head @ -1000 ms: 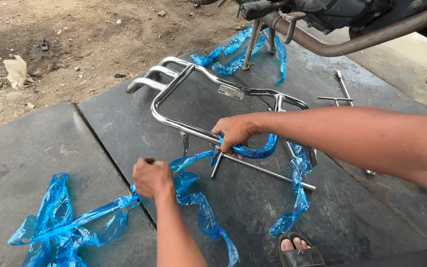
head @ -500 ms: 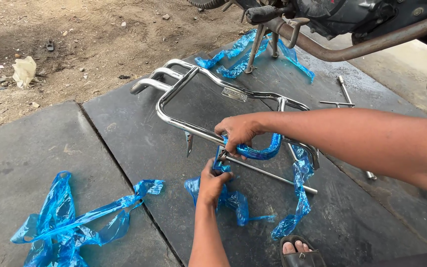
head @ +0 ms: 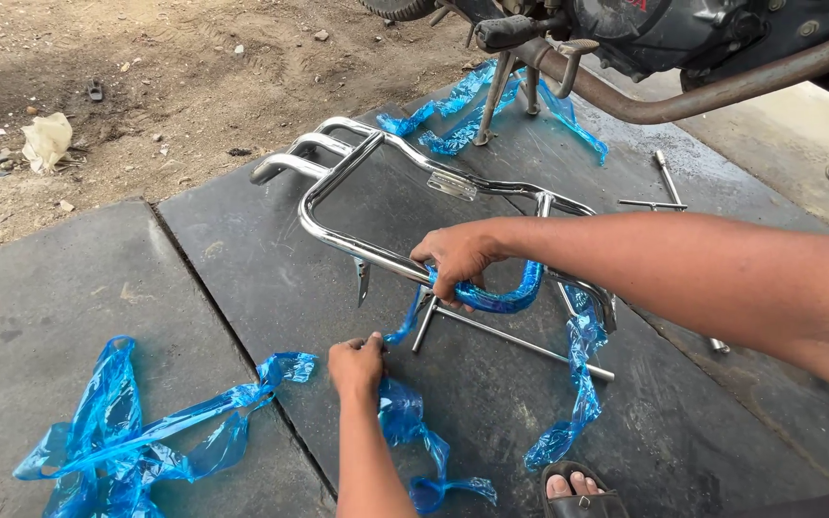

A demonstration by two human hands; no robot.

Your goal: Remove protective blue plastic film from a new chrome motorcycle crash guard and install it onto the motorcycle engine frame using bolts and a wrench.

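A chrome tube frame (head: pixel 338 230) lies on a dark slab (head: pixel 242 288). My right hand (head: pixel 455 257) grips the frame's near rail, where a curved tube still carries blue plastic film (head: pixel 501 299). My left hand (head: pixel 357 366) is just in front of the frame. It pinches a strip of blue film (head: pixel 403 412) that runs up to the wrapped tube and trails down toward me. More film hangs from the frame's right end (head: pixel 582 384).
A loose heap of blue film (head: pixel 136 432) lies on the slab at the left. A motorcycle's exhaust pipe (head: pixel 722 91) and stand (head: pixel 496 91) are at the top, with a metal T-tool (head: pixel 664 182) beside them. A sandalled foot (head: pixel 578 484) is at the bottom and dirt ground (head: pixel 98 77) at the far left.
My left hand reached right to the wrapped tube, then drew back left holding a strip of film. My right hand has stayed on the frame.
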